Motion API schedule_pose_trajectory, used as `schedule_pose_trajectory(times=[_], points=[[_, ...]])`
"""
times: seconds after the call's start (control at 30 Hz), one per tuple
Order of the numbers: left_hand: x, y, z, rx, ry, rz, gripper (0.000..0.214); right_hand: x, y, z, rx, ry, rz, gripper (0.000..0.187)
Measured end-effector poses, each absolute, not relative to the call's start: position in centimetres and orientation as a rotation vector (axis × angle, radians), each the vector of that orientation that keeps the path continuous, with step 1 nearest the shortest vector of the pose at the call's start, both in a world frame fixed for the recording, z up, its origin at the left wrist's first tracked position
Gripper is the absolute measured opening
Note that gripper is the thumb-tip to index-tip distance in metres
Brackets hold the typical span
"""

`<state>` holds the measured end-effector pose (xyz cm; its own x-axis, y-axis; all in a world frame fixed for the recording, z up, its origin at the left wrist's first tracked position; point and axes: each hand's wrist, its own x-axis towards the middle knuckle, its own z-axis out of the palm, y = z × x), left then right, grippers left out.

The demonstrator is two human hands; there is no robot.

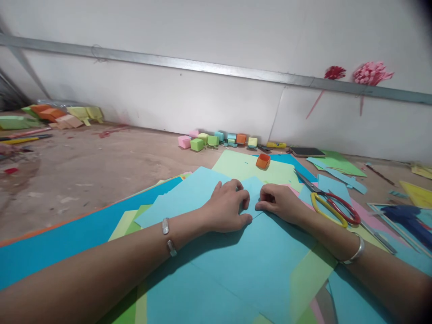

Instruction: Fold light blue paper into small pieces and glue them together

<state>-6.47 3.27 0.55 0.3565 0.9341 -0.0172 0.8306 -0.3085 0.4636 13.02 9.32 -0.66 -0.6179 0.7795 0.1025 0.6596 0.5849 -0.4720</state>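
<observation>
My left hand and my right hand rest close together on a light blue sheet of paper that lies on top of a pile of coloured sheets. Both hands have curled fingers pinching a small folded piece of the same blue paper between them. Each wrist wears a silver bangle. A small orange paper box sits on a pale green sheet just beyond my hands.
Scissors with yellow and red handles lie to the right of my right hand. A row of small coloured paper boxes lines the wall, more boxes at far left. A dark phone and paper flowers are at the right.
</observation>
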Motion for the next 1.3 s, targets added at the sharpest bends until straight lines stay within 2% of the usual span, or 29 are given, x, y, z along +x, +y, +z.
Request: schedule_pose_trajectory(times=[0.2,0.5,0.77,1.07,1.2,1.3], points=[[-6.6,3.3,0.6,2.264,1.512,0.316,0.031,13.0,9.2,-0.7,-1.151,-2.508,0.615,0.023],[-6.9,3.5,0.3,2.278,1.507,0.357,0.03,15.1,10.6,-0.3,-1.069,-2.65,0.514,0.026],[-6.8,3.5,0.4,2.3,1.507,0.361,0.029,14.0,8.3,0.7,-1.041,-2.627,0.479,0.017],[-7.0,3.6,0.4,2.297,1.503,0.358,0.029,14.7,9.7,1.2,-1.444,-2.637,0.472,0.024],[-6.9,3.6,0.5,2.287,1.51,0.357,0.029,16.0,10.0,1.8,-1.481,-2.57,0.366,0.011],[-7.0,3.6,0.5,2.298,1.507,0.346,0.029,14.8,7.9,1.3,-1.145,-2.734,0.186,0.027]])
